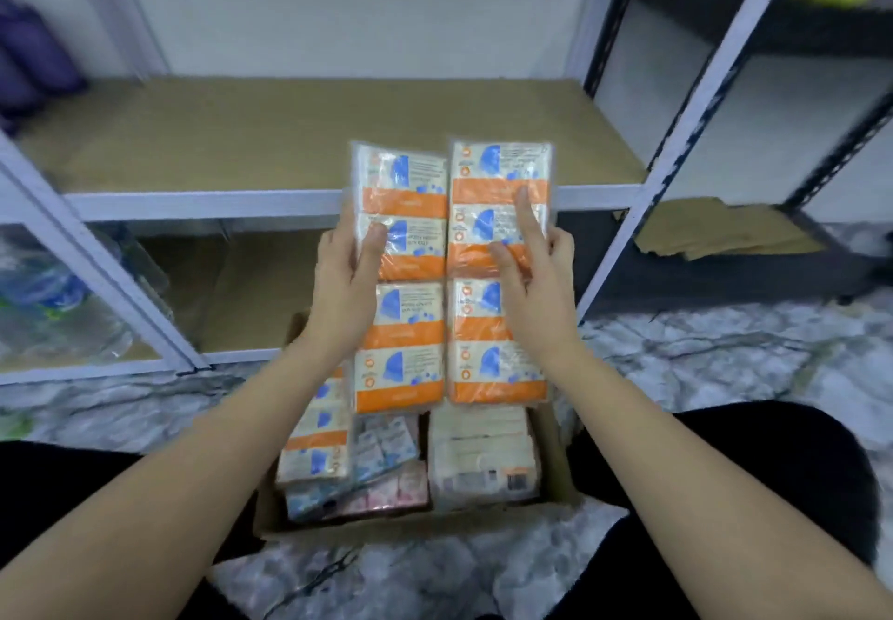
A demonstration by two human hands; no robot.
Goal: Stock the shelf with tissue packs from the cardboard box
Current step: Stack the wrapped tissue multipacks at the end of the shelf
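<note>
two tissue packs point(452, 276) are held side by side above the box point(415, 518), lifted toward the shelf point(309, 136). left hand point(345, 276) grips the left pack's edge, thumb on front; right hand point(534, 276) holds the right one, index finger laid straight on its face, likely to keep both flat and aligned for placing. more packs remain in the box.

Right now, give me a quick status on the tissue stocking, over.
Left hand and right hand grip the orange tissue multipack above the cardboard box. Middle shelf in front, bare board. More packs in box. Nothing blocking.
</note>
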